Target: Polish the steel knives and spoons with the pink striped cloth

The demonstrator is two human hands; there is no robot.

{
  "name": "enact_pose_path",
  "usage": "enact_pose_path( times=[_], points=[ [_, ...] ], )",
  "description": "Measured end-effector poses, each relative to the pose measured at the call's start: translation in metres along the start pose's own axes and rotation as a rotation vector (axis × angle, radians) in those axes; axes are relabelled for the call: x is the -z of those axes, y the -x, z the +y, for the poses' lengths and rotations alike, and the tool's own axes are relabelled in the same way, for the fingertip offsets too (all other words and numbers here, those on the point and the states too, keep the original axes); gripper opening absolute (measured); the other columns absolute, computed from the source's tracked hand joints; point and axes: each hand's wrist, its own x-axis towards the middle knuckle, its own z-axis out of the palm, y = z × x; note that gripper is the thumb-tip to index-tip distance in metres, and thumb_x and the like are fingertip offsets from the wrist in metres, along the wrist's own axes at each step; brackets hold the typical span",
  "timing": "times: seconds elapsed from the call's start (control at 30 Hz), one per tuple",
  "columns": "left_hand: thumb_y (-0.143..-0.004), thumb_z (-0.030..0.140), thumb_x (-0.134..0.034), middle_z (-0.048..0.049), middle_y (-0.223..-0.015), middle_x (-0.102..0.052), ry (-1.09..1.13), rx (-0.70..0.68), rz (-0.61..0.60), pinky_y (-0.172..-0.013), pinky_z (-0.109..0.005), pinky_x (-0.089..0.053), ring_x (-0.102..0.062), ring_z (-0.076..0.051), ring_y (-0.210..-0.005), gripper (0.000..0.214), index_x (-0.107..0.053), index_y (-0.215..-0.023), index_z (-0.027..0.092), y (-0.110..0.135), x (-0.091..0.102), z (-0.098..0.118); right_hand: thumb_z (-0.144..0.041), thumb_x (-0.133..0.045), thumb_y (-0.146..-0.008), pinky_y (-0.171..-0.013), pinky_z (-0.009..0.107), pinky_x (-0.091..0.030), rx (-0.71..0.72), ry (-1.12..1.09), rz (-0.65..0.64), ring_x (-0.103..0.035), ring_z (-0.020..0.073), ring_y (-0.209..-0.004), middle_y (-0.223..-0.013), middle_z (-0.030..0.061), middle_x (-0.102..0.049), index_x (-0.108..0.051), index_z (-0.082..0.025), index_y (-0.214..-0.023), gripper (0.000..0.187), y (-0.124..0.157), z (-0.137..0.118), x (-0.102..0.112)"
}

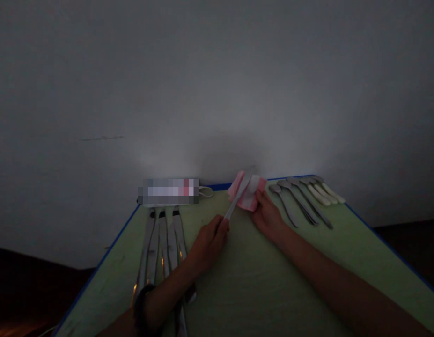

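Observation:
My left hand (210, 241) is closed round the handle of a table knife (237, 199), which slants up and to the right above the table. Its blade lies across a pink and white cloth (252, 191). The cloth is gripped by my right hand (268, 216), whose thumb and fingers pinch its lower right side. Beneath and beside my left forearm, several metal table knives (163, 238) lie in a row, partly hidden by the arm. Several spoons (290, 199) rest to the right of my right hand, some of them with white handles (319, 194).
A pixelated box-like object (167, 192) with a pale cord loop (206, 191) sits at the table's back left. The light green table (266, 281) has blue edging and stands against a grey wall (217, 84). The room is dim.

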Motion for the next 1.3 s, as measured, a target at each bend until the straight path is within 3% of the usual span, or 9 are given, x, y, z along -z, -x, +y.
enact_pose_path(
  times=[0.2,0.43,0.63,0.77,0.9,1.1,1.3],
  points=[
    [-0.093,0.04,-0.027,0.0025,-0.06,-0.052,-0.133,-0.049,-0.024,-0.054,-0.024,-0.035,-0.052,-0.014,-0.056,0.034,-0.047,-0.073,0.02,0.0,0.0,-0.001,-0.022,-0.063,-0.076,-0.088,0.027,-0.047,-0.07,-0.01,-0.031,-0.061,0.012,-0.092,-0.097,-0.0031,-0.067,-0.062,-0.027,-0.092,0.017,0.005,-0.005,-0.004],
    [-0.091,0.04,-0.036,-0.0014,-0.064,-0.061,-0.486,-0.145,-0.14,-0.054,-0.024,-0.031,-0.056,-0.015,-0.057,0.032,-0.057,-0.077,0.02,0.005,-0.003,0.003,-0.024,-0.072,-0.067,-0.078,0.032,-0.049,-0.209,0.237,-0.175,-0.063,0.0184,-0.083,-0.081,0.0045,-0.07,-0.065,-0.016,-0.085,0.021,0.013,-0.004,-0.005],
    [-0.093,0.04,-0.032,-0.0043,-0.074,-0.067,-0.57,-0.133,-0.141,-0.057,-0.026,-0.035,-0.062,-0.018,-0.063,0.034,-0.059,-0.085,0.021,0.007,-0.002,0.006,-0.029,-0.069,-0.07,-0.078,0.032,-0.048,-0.191,0.234,-0.168,-0.063,0.0179,-0.082,-0.085,0.0022,-0.07,-0.065,-0.019,-0.091,0.024,0.014,-0.002,-0.009],
    [-0.094,0.04,-0.031,-0.0058,-0.08,-0.069,-0.62,-0.104,-0.156,-0.062,-0.027,-0.039,-0.064,-0.02,-0.07,0.034,-0.058,-0.09,0.021,0.007,-0.001,0.007,-0.042,-0.061,-0.076,-0.079,0.034,-0.049,-0.215,0.12,-0.144,-0.062,0.0187,-0.083,-0.083,0.0011,-0.069,-0.065,-0.023,-0.089,0.023,0.009,-0.005,-0.006],
    [-0.096,0.038,-0.024,-0.0065,-0.079,-0.069,-0.655,-0.114,-0.171,-0.064,-0.028,-0.04,-0.065,-0.021,-0.071,0.039,-0.057,-0.089,0.019,0.006,0.0,0.006,-0.04,-0.059,-0.078,-0.075,0.034,-0.049,-0.238,0.023,-0.12,-0.061,0.017,-0.074,-0.078,-0.002,-0.067,-0.063,-0.028,-0.083,0.013,0.004,-0.009,0.004],
    [-0.097,0.035,-0.022,-0.0084,-0.08,-0.069,-0.699,-0.245,-0.202,-0.064,-0.03,-0.042,-0.065,-0.023,-0.072,0.04,-0.058,-0.09,0.017,0.007,0.001,0.004,-0.031,-0.066,-0.073,-0.076,0.03,-0.046,-0.212,0.191,-0.157,-0.059,0.0148,-0.077,-0.086,0.0008,-0.067,-0.065,-0.021,-0.083,0.014,0.007,-0.006,0.005],
    [-0.097,0.035,-0.021,-0.0064,-0.079,-0.068,-0.695,-0.302,-0.195,-0.065,-0.03,-0.042,-0.064,-0.021,-0.069,0.042,-0.059,-0.091,0.019,0.009,0.001,0.01,-0.027,-0.071,-0.069,-0.074,0.03,-0.047,-0.273,0.29,-0.303,-0.061,0.016,-0.077,-0.084,0.0034,-0.068,-0.066,-0.018,-0.091,0.025,0.015,-0.006,-0.002]
  ],
)
